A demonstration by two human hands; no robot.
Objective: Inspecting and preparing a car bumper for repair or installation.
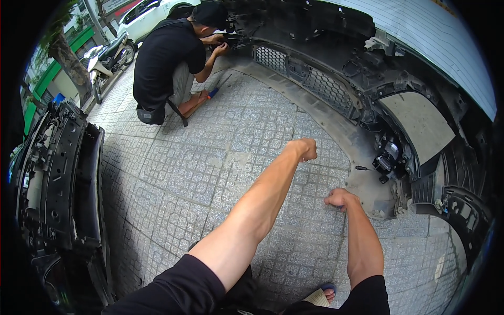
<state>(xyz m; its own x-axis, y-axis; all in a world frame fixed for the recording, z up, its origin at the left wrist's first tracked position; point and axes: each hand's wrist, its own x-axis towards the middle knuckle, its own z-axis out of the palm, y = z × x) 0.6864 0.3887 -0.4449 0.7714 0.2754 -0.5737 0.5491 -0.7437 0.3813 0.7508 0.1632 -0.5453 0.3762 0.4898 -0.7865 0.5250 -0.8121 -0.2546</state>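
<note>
the bumper (362, 86) rests with its inner side exposed, presumably to leave that side reachable. near it, the left hand (304, 149) is clenched, nothing showing; beside the bumper's closer end, the right hand (342, 198) hides its grip, so i cannot tell.

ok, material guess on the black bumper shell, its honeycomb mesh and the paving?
Bumper shell: likely moulded plastic, dull black, dusty; ribs and tabs look formed in.
Honeycomb mesh: probably plastic too, matte; could be coated metal.
Paving: stone or concrete tiles, rough; speckled grey with a grooved pattern.
</note>
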